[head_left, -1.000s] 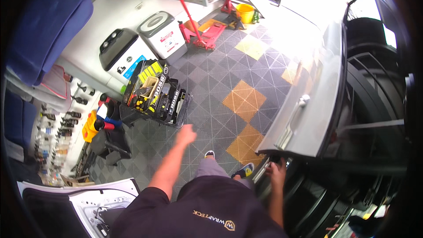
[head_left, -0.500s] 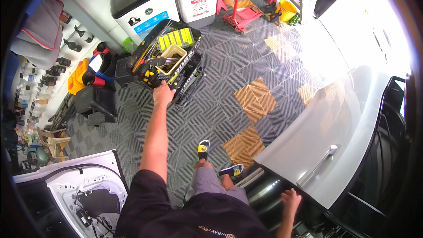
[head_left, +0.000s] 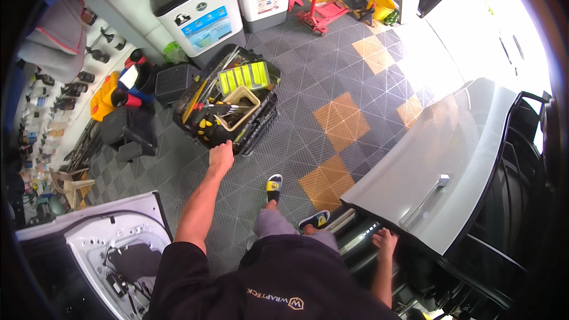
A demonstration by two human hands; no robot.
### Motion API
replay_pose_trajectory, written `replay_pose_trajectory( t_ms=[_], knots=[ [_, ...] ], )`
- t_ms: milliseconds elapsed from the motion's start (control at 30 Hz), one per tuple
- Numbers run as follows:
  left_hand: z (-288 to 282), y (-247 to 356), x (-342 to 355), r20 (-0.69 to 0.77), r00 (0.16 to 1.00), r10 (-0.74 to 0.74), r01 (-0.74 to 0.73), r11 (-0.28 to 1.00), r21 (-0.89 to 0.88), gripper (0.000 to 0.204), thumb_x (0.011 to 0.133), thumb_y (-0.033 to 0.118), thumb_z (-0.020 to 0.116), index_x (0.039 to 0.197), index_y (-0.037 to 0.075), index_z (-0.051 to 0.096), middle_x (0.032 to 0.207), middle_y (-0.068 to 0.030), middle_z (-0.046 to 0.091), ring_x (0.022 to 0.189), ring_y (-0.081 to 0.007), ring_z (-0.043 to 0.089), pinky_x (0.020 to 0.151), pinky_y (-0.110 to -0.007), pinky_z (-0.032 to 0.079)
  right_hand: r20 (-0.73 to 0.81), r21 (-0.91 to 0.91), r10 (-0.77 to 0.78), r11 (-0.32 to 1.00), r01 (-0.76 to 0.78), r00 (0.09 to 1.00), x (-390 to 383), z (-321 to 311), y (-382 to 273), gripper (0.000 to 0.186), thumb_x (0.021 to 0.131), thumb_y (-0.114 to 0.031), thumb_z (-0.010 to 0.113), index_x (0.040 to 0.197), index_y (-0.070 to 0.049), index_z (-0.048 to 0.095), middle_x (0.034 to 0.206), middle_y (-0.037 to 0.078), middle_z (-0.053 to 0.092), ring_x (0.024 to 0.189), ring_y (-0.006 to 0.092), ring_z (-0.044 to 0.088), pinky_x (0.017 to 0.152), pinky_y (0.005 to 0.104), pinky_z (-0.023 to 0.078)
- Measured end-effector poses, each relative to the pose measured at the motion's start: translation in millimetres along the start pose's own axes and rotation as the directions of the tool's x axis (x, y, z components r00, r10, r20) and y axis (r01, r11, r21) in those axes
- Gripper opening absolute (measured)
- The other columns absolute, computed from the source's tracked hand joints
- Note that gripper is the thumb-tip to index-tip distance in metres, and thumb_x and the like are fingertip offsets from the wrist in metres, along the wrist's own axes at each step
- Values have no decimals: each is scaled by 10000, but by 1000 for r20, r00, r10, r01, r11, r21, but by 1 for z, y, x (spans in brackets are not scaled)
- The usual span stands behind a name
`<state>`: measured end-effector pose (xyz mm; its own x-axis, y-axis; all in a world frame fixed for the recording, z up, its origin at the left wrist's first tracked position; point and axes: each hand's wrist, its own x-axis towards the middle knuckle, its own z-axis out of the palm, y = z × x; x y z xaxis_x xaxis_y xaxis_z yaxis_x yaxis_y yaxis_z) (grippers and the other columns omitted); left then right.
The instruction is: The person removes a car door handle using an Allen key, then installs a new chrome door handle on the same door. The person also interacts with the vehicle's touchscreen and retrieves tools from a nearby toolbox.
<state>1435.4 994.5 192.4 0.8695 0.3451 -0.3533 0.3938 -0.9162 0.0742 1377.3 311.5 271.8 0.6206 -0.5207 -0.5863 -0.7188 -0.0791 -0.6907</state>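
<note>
My left hand is closed at the near edge of a black tool cart, its fingertips partly hidden from view. In the cart's top lie a yellow-lidded organizer case, a beige bin with hand tools in it, and several yellow-and-black tools. Low on the right, my right hand holds nothing, its fingers loosely bent and apart. It hovers beside the lower edge of a silver car door, which has a chrome handle.
A removed door panel with exposed wiring stands at the lower left. Black boxes and a yellow-and-black container sit left of the cart. Behind it are two washing machines, then a red floor jack and a yellow bucket.
The tool cart has come nearer to me and turned, with my left hand at its edge drawing back. My right hand has shifted slightly up and left.
</note>
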Motion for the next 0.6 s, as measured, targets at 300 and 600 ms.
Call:
replay_pose_trajectory(
  t_ms=[300,600],
  knots=[
    [40,24,-125,-200,839,-507,264,699,-664,366,913,323,813,1162,60,760,969,-132,807,917,-319,775,817,-453,589,309,68,4,997,-26,951,33,-28,45,521,987,-197,697,1425,-71,446,1127,150,682,774,246,745,631,358,601],
    [56,99,-107,-319,711,-627,365,716,-595,535,922,472,779,1239,57,662,1068,-185,777,1004,-427,738,886,-536,567,303,-8,21,1000,-20,953,50,-125,52,734,971,-142,675,1620,-113,333,1134,142,696,783,233,745,642,334,591]
  ],
)
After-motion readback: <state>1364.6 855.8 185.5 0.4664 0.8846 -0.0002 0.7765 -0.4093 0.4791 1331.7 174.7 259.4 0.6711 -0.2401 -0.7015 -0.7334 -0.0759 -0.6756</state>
